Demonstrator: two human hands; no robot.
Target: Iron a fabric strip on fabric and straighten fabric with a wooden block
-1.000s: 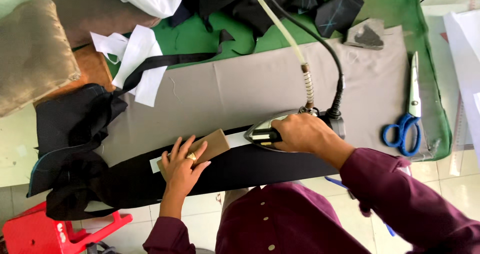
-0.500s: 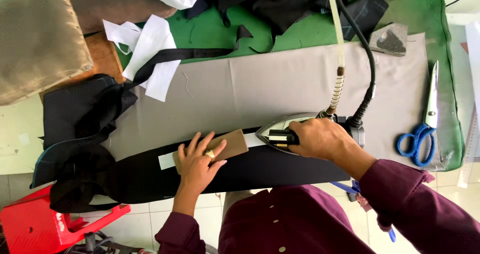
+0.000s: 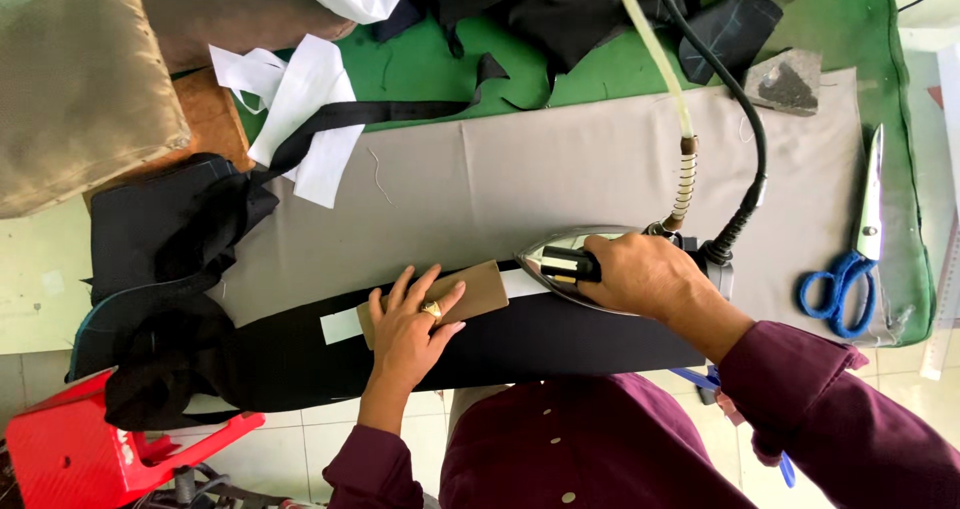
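Observation:
My right hand (image 3: 650, 277) grips the black handle of a steam iron (image 3: 565, 262) whose metal sole rests on a strip of black fabric (image 3: 560, 341) along the near edge of the grey pressing surface (image 3: 560, 164). My left hand (image 3: 412, 324) lies flat, fingers spread, on a brown cardboard template (image 3: 482, 287) just left of the iron's tip. A white strip (image 3: 340, 326) pokes out from under the template. A ring shows on one finger of the left hand.
Blue-handled scissors (image 3: 852, 259) lie at the right edge. A black cord (image 3: 745, 99) and a pale hose (image 3: 655, 59) rise from the iron. White cut pieces (image 3: 300, 109), dark garments (image 3: 165, 239), a tan cushion (image 3: 75, 89) and a red stool (image 3: 70, 444) are to the left.
The view has shifted, so everything sits further right in the frame. The iron and both hands keep about the same places on the black strip.

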